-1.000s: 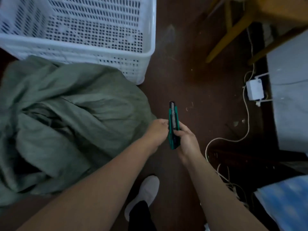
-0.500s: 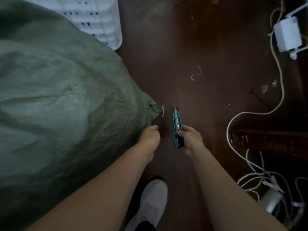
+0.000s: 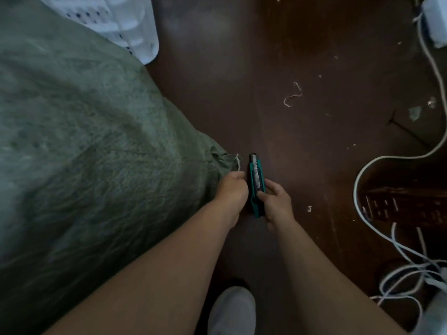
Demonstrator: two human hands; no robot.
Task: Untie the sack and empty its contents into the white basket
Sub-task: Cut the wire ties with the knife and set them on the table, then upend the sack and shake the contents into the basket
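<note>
Green woven sack point(image 3: 96, 153) is lying on the floor point(image 3: 242, 68) at left, its tied neck pointing right with a white string point(image 3: 238, 163) round it. My left hand point(image 3: 232, 189) sits right at that neck with the fingers curled, but I can't tell if they've got string or cloth. The right hand point(image 3: 275, 204) grips a teal utility knife point(image 3: 256, 184), tip just beside the string; any print on it is too blurry to read. White basket point(image 3: 135, 25) peeks out behind the sack. Loose white cables point(image 3: 362, 177) off to the right.
</note>
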